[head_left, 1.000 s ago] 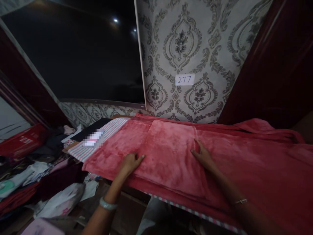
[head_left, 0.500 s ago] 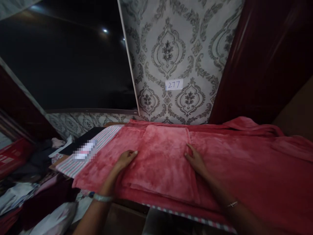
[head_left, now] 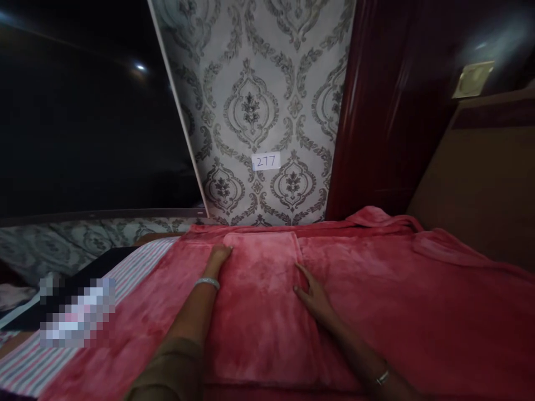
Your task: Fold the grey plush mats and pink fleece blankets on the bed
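Note:
A red plush cloth [head_left: 397, 312] is spread out in front of me, with a folded rectangular section [head_left: 261, 312] of the same plush in its middle. My left hand [head_left: 220, 255] rests at the far left corner of this folded section; its fingers are mostly hidden, so their grip is unclear. At the right edge of the section, my right hand [head_left: 313, 295] touches the plush with thumb and forefinger spread apart. Both hands lie low on the fabric, one on each side of the fold.
Striped fabric [head_left: 137, 273] sticks out at the left beside a dark flat item [head_left: 100, 267]. Behind stand a large black screen [head_left: 92, 122], a patterned wall with a paper label reading 277 [head_left: 266, 161], and a dark red panel [head_left: 368, 122]. A brown board [head_left: 480, 184] leans at the right.
My left hand has moved away from me along the left edge of the fold to its far corner. My right hand stays by the right edge. The view has turned right.

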Demonstrator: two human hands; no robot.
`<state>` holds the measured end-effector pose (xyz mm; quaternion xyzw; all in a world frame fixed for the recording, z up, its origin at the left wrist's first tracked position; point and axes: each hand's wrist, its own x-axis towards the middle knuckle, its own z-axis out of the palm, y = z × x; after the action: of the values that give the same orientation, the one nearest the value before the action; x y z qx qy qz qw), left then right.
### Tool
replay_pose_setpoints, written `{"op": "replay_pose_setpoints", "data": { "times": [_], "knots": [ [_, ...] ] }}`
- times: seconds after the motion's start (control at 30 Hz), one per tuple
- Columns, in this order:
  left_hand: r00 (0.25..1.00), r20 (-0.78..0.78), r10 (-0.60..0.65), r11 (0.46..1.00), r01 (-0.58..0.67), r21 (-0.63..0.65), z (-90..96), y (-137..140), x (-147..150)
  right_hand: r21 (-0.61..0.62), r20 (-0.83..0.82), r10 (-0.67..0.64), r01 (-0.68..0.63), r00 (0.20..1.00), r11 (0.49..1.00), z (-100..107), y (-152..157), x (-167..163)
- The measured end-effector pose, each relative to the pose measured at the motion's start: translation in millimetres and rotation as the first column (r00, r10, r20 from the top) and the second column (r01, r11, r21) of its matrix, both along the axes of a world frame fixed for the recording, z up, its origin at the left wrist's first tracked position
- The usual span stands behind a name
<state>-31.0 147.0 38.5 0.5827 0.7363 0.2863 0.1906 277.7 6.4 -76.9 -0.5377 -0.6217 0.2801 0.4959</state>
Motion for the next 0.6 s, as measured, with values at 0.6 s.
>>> {"op": "replay_pose_setpoints", "data": {
  "times": [0.6],
  "knots": [
    [0.99,-0.13,-0.046,0.999,0.046,-0.007,-24.9,-53,-40,-0.044,-0.084,0.06,-0.064,0.995,0.997,31,-10,2]
  ]
}}
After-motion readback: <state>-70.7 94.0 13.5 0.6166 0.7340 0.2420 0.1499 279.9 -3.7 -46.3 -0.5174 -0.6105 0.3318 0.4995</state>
